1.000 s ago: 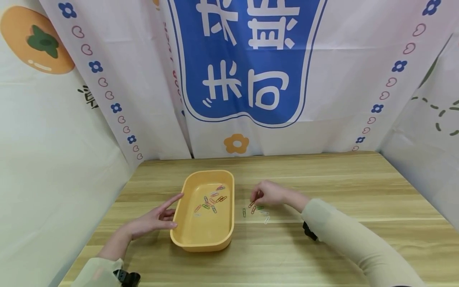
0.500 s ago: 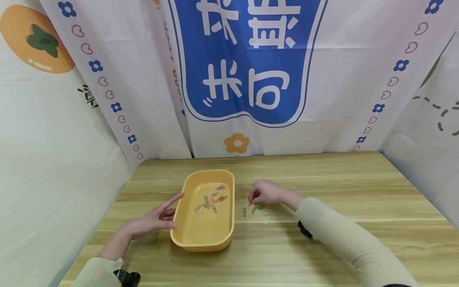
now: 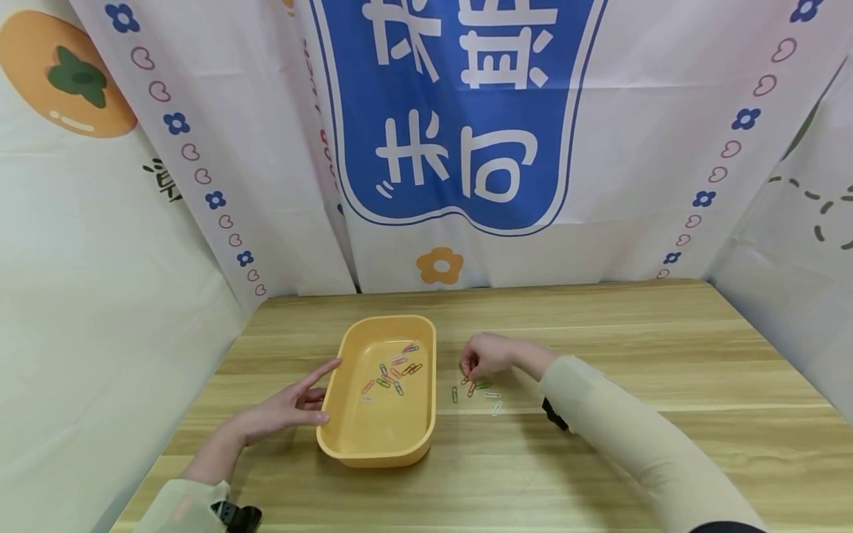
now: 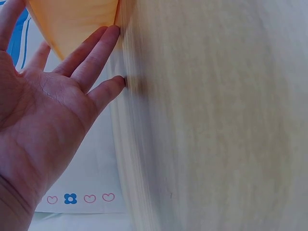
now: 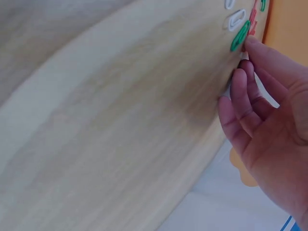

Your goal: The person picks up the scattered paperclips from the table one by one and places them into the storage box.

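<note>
My right hand (image 3: pixel 489 354) is low over the table with its thumb and index fingertip pinched at a red paper clip (image 3: pixel 465 381); the fingers cover part of the clip. Just beside lie another red paper clip (image 3: pixel 471 390), a dark green one (image 3: pixel 455 394), a bright green one (image 5: pixel 240 36) and white ones (image 5: pixel 236 20). My left hand (image 3: pixel 283 407) rests against the left side of a yellow plastic tub (image 3: pixel 376 459), index finger and thumb at the rim. In the left wrist view its fingers (image 4: pixel 98 53) stretch along the tub's wall. Several coloured paper clips (image 3: pixel 393 374) lie inside the tub.
The wood-grain table (image 3: pixel 600 326) reaches back to a white printed cloth (image 3: pixel 620 185) with a blue panel. More cloth hangs at the left and right sides. Dark wrist cameras (image 3: pixel 236 516) sit at both cuffs.
My right hand has shifted slightly left, its forearm swinging left too, and the red paper clip at its fingertips has slid a little left. The left hand and the tub have stayed put.
</note>
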Motion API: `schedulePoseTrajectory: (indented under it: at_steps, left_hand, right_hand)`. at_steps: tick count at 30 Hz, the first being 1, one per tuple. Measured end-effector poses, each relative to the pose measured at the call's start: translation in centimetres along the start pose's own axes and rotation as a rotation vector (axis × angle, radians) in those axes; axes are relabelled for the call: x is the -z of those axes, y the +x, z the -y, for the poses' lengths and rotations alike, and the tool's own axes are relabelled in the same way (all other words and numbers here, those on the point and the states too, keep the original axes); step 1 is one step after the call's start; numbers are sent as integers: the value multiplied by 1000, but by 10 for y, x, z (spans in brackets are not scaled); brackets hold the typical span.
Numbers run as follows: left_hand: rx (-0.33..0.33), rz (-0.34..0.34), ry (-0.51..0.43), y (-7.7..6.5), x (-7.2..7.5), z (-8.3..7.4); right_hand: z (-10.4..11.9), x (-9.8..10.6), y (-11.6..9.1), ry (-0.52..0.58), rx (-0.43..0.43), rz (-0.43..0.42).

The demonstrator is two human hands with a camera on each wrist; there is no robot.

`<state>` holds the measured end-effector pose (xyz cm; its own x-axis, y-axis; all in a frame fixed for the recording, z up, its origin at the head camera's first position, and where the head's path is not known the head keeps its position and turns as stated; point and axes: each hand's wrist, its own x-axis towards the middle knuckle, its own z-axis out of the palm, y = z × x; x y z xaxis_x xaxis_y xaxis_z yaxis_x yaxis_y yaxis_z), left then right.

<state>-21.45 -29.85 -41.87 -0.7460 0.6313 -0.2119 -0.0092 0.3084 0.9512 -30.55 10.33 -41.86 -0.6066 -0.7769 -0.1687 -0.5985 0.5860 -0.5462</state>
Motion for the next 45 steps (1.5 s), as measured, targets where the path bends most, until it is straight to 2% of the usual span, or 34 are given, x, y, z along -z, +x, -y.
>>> schedulePoseTrajectory:
  at_steps: [5, 11, 17, 20, 26, 29, 36, 45]
  left_hand:
    - [1, -4, -1, 1, 0, -1]
    - [-3, -2, 4, 1, 0, 0]
    - [-6, -2, 5, 0, -1, 1]
    - [-7, -2, 7, 0, 0, 0]
    - [8, -12, 20, 0, 1, 2]
    - [8, -11, 18, 0, 0, 3]
    - [0, -6, 8, 0, 0, 3]
    - [-6, 1, -7, 0, 1, 3]
  right_hand:
    - [-1, -1, -1, 14, -1, 2]
    - [-4, -5, -3, 73, 31, -36]
    - [-5, -7, -3, 86, 47, -61]
    - [-5, -7, -3, 94, 44, -66]
    - [-4, -7, -6, 149, -14, -65]
    - [-6, -7, -9, 168, -2, -82]
    - [-10, 4, -25, 180, 59, -153]
    - [-3, 19, -39, 211, 73, -204]
